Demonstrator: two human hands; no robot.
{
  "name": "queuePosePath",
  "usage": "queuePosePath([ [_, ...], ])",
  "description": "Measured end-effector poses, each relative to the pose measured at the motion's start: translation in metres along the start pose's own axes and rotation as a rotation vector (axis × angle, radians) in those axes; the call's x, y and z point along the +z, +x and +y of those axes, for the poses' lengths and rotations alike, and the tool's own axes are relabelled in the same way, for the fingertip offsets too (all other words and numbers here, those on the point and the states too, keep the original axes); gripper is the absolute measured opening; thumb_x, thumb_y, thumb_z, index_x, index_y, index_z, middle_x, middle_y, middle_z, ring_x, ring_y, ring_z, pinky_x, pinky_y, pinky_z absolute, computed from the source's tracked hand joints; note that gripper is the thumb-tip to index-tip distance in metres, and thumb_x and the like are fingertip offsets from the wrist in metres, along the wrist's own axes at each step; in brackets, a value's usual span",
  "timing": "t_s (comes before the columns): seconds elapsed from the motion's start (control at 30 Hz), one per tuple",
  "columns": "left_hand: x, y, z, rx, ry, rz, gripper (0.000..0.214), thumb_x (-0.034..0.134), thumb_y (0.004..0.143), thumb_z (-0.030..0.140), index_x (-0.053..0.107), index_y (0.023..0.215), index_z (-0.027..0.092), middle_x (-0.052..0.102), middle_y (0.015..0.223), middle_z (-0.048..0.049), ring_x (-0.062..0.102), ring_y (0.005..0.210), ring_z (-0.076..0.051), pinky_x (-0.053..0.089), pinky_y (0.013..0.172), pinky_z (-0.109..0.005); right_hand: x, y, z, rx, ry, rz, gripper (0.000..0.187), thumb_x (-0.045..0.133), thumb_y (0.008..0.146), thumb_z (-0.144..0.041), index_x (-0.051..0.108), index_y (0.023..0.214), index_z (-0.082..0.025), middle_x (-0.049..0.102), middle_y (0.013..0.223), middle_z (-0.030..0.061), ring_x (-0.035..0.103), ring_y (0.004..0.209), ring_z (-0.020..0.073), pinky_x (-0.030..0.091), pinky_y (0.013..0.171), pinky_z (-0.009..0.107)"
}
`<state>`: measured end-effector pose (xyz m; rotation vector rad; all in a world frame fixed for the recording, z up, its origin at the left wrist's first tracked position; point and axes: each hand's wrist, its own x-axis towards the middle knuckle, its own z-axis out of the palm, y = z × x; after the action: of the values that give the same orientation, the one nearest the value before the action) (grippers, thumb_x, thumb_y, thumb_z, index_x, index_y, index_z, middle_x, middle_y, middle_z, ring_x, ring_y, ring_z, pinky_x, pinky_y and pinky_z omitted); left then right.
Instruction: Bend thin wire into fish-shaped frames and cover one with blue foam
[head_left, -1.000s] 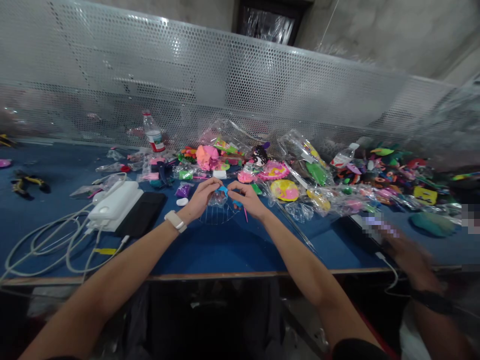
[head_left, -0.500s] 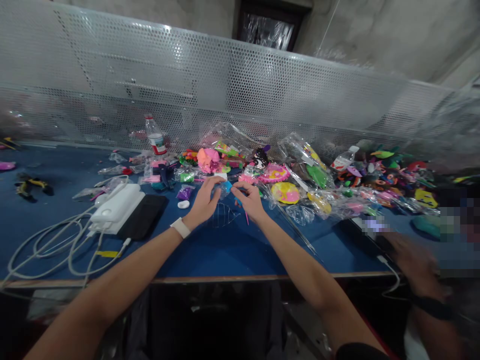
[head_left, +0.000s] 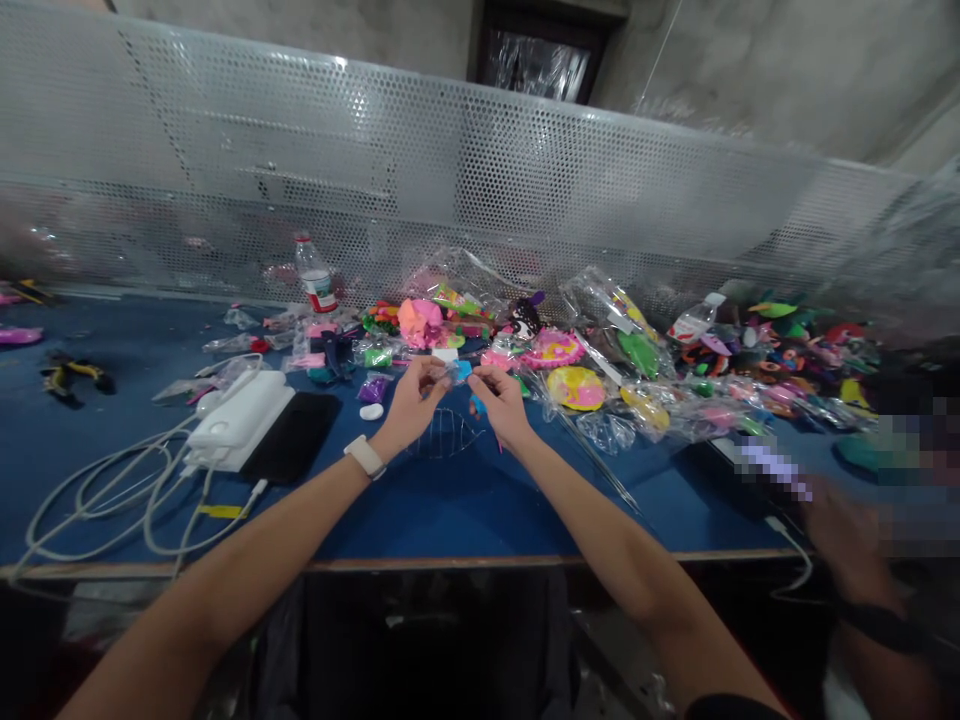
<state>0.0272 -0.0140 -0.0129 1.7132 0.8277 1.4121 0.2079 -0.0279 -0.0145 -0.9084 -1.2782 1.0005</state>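
Note:
Between my two hands, above the blue table (head_left: 465, 520), is a small clear packet with something blue (head_left: 462, 372) in it, soft-looking like modelling clay. My left hand (head_left: 414, 402), with a pale band on its wrist, pinches the packet's left end. On the right end, my right hand (head_left: 501, 400) has thumb and index finger closed. Another bit of blue shows under the right fingers; whether it is held I cannot tell. Below the hands lies a thin wire frame (head_left: 448, 437), shaped like a fish. A white oval lump (head_left: 371, 411) and a purple packet (head_left: 373, 388) lie left of my left hand.
Bagged, colourful clay pieces (head_left: 574, 388) are heaped behind my hands. A white power strip (head_left: 238, 420), cables and a black phone (head_left: 292, 436) lie left. Thin metal rods (head_left: 600, 462) are to the right. Another person's hand (head_left: 844, 530) is near a lit phone (head_left: 772, 470).
My left fingers, spread above the packet before, have closed on its left end. The blue packet has turned flatter between both hands. The other person's hand has shifted slightly.

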Motion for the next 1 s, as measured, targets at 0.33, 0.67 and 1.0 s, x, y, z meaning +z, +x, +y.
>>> queuePosePath([
  [0.33,-0.002,-0.002,0.006,0.029,0.089,0.099,0.017,0.074,0.096,0.037,0.068,0.098,0.021,0.072,0.096,-0.0038,0.067,0.085,-0.019,0.05,0.084,-0.032,-0.008,0.001,-0.001,-0.205,-0.24,0.007,0.045,0.085,0.084,-0.061,0.07,0.104,-0.024,0.076,0.098,0.0045,0.07,0.075,0.0193,0.06,0.069,0.034],
  [0.67,0.0,-0.005,0.017,0.051,0.113,0.018,0.016,0.066,0.103,0.036,0.065,0.095,0.022,0.068,0.086,-0.0016,0.066,0.081,-0.019,0.048,0.081,-0.031,-0.007,-0.003,-0.004,-0.374,-0.479,0.133,0.025,0.079,0.09,-0.05,0.078,0.091,-0.025,0.08,0.097,0.0071,0.074,0.095,0.0281,0.058,0.089,0.042],
  [1.0,0.005,-0.007,0.023,-0.016,0.065,-0.046,0.018,0.072,0.098,0.038,0.068,0.093,0.021,0.07,0.085,-0.0025,0.064,0.079,-0.02,0.049,0.079,-0.031,-0.009,0.0,-0.004,-0.418,-0.568,0.172,0.015,0.074,0.088,-0.037,0.084,0.09,-0.026,0.084,0.098,0.0069,0.078,0.092,0.0301,0.061,0.093,0.045],
])
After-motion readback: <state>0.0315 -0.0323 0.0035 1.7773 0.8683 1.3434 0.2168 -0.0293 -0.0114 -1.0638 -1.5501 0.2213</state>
